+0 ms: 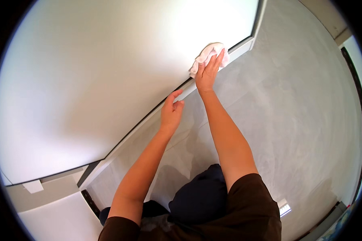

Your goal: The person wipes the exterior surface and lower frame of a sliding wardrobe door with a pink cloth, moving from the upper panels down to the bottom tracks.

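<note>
My right hand (pixel 207 73) presses a pale pink-white cloth (pixel 211 52) against a large white panel (pixel 108 75), close to its dark-lined edge. The cloth is bunched and overlaps the light strip that runs along this edge. Lower and to the left, my left hand (pixel 172 110) hovers by the same edge with its fingers curled apart and nothing between them; whether it touches the strip I cannot tell.
Grey floor (pixel 277 105) spreads to the right of the panel. A small white box-like piece (pixel 33 186) is at the panel's lower left, near a white wall (pixel 63 217). Dark skirting (pixel 90 202) runs at that wall's foot. My knee (pixel 199 195) is below my hands.
</note>
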